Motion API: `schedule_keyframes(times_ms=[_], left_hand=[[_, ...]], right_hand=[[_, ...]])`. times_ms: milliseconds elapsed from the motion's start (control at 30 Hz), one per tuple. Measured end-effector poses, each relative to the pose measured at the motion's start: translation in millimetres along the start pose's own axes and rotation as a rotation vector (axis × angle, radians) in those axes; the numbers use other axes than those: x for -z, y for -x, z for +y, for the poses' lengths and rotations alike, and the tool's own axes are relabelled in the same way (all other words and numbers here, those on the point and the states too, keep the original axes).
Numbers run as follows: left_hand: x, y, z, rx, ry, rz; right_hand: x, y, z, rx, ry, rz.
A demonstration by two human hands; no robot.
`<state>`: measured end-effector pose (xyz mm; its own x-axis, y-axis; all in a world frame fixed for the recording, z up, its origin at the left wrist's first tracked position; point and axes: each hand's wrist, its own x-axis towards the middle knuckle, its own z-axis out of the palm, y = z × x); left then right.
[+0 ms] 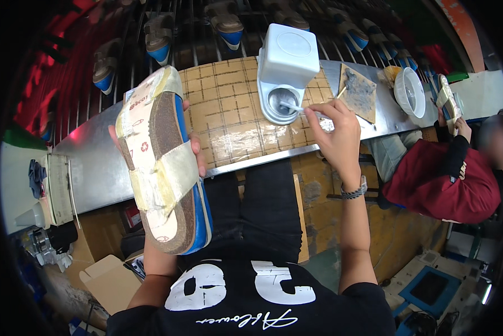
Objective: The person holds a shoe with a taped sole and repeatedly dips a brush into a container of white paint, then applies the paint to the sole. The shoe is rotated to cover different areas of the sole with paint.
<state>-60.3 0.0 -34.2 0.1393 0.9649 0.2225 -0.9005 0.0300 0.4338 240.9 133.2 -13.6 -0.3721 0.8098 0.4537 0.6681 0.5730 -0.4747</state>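
My left hand (195,154) is wrapped round a sandal (161,126), holding it up at the left with its fingers showing at both sides. The sandal has a brown cork-like layer, cream straps, a pale footbed and a blue sole edge. At the bench's middle, my right hand (334,127) pinches a thin, pale-handled brush (294,106). Its tip dips into the round cup of a grey-white dispenser pot (288,59). What lies in the cup is hard to make out.
Brown patterned sheeting (223,106) covers part of the metal bench (97,173). A smeared board (359,92) and a white bowl (410,94) stand right. Several sandals hang on the rack (198,33) behind. A co-worker in a maroon top (439,179) sits right, holding a sandal.
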Motion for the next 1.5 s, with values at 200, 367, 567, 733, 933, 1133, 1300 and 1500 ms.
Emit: schedule_keyframes(times_ms=[200, 367, 567, 733, 933, 1133, 1300, 1500], left_hand=[[-8.0, 1.3, -13.8, -0.030, -0.069, 0.339], [-1.0, 13.9, -24.5, -0.002, -0.313, 0.497], [-44.1, -3.8, -34.6, 0.136, -0.627, 0.211], [-67.3, -6.5, -31.7, 0.153, -0.655, 0.112], [-78.5, -4.2, -34.2, 0.056, -0.730, 0.173], [-83.4, -2.4, -30.6, 0.066, -0.804, 0.177], [-84.4, -3.6, -30.7, 0.033, -0.784, 0.183], [-89.7, -9.0, -33.6, 0.071, -0.597, 0.138]], right_hand=[[3.1, 0.2, 20.8, -0.482, -0.681, -0.326], [40.1, -29.5, -16.8, 0.031, -0.301, -0.017], [52.5, -16.3, -101.3, 0.226, -0.333, 0.235], [51.8, -9.6, -124.1, 0.241, -0.389, 0.073], [56.9, -18.1, -129.5, 0.277, -0.330, 0.136], [65.5, -17.3, -127.1, 0.378, -0.344, 0.165], [66.1, -15.1, -122.9, 0.415, -0.402, 0.090], [68.0, -14.8, -122.2, 0.436, -0.417, 0.036]])
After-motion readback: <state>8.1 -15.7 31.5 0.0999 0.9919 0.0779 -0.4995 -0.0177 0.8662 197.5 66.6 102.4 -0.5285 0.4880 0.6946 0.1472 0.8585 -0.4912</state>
